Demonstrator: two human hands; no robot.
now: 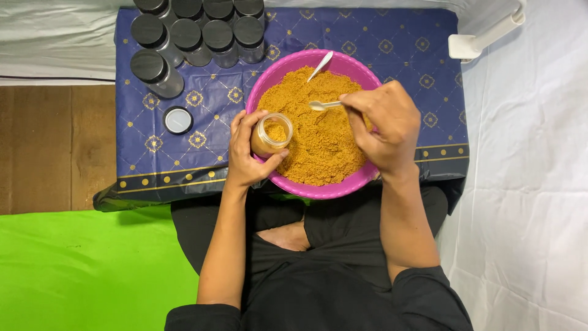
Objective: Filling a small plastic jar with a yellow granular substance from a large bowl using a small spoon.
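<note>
A pink bowl (343,187) full of orange-brown powder (321,132) stands on a dark blue patterned cloth. My left hand (245,153) grips a small clear jar (271,135) partly filled with the powder, held tilted over the bowl's left rim. My right hand (383,125) holds a small white spoon (323,105) above the powder, its bowl pointing toward the jar. A second white spoon (321,65) rests in the powder at the bowl's far side.
Several clear jars with black lids (196,34) stand grouped at the far left of the cloth (422,67). A loose black lid (178,120) lies upside down left of the bowl. A white object (484,37) sits at the far right. Green fabric (86,270) lies lower left.
</note>
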